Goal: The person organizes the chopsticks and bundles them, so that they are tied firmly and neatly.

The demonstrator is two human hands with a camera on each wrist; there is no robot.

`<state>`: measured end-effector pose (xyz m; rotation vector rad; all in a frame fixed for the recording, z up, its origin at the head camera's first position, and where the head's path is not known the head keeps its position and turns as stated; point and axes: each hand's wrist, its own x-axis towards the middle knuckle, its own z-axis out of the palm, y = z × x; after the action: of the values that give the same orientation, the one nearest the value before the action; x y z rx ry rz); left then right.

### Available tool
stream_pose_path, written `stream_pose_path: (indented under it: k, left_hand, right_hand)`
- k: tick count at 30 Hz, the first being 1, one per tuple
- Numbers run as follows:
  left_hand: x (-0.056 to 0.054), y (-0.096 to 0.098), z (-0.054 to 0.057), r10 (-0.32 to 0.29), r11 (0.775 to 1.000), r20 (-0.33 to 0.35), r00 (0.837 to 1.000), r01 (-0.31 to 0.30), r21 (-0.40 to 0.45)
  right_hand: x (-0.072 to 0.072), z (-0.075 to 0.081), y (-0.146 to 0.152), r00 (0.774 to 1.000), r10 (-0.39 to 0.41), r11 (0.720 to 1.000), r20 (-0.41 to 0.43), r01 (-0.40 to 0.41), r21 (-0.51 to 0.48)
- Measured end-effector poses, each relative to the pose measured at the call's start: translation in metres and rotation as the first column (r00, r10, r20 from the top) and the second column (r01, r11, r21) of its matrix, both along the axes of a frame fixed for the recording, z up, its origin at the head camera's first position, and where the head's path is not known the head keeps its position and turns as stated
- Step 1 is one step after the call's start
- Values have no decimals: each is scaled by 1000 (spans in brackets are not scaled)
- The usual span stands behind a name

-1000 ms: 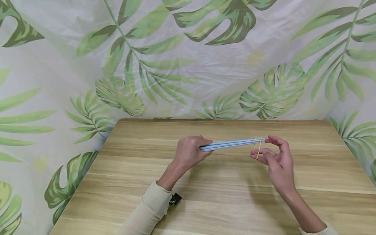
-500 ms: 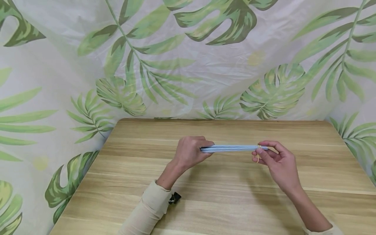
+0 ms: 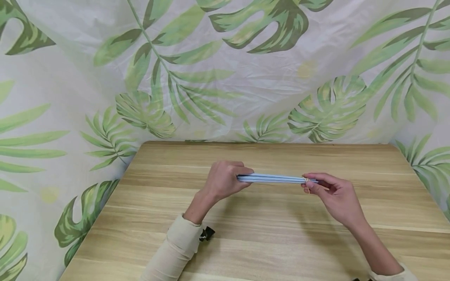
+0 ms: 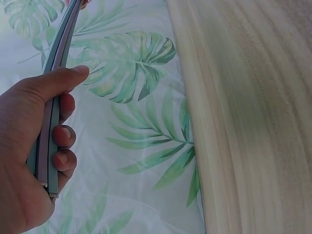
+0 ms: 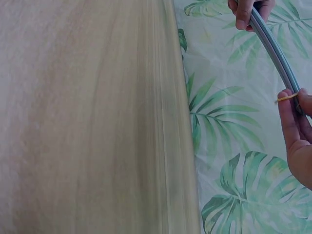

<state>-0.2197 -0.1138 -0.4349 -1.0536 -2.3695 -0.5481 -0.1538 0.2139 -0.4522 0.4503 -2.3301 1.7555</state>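
Observation:
A bundle of slim light blue chopsticks (image 3: pixel 272 178) is held level above the table, its thicker ends to the left. My left hand (image 3: pixel 223 178) grips those ends, thumb along one side and fingers curled round the other in the left wrist view. Near the thin ends, a yellow rubber band (image 5: pixel 286 98) is wound round the bundle, with a loop hanging below it. My right hand (image 3: pixel 341 199) pinches the banded part between thumb and fingers, and part of the loop is hidden there.
The wood-grain table (image 3: pixel 267 242) spreads below both hands. A leaf-printed cloth (image 3: pixel 225 78) hangs behind it and along the sides. A small black device (image 3: pixel 207 233) is at the left cuff.
The right hand has closed its thumb and fingers on the banded ends and lowered slightly. The hanging loop looks shorter, and the bundle's right end has tipped down. The left hand keeps its grip.

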Motion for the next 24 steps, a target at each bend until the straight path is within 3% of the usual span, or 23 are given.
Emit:
stream_pose_path:
  k: [5, 11, 16, 24]
  left_hand:
    - [0, -1, 1, -6, 1000, 18, 1000, 6, -3]
    - [0, -2, 0, -6, 1000, 35, 999, 5, 7]
    - [-1, -2, -1, -6, 1000, 46, 999, 6, 7]
    - [-1, -1, 1, -10, 1000, 63, 998, 9, 14]
  right_hand:
    - [0, 0, 4, 1000, 2, 998, -30, 0, 60]
    - [-2, -1, 4, 991, 64, 998, -118, -62, 23]
    - [-4, -3, 5, 979, 53, 998, -197, -44, 52]
    - [-2, 1, 6, 995, 27, 998, -100, -22, 52]
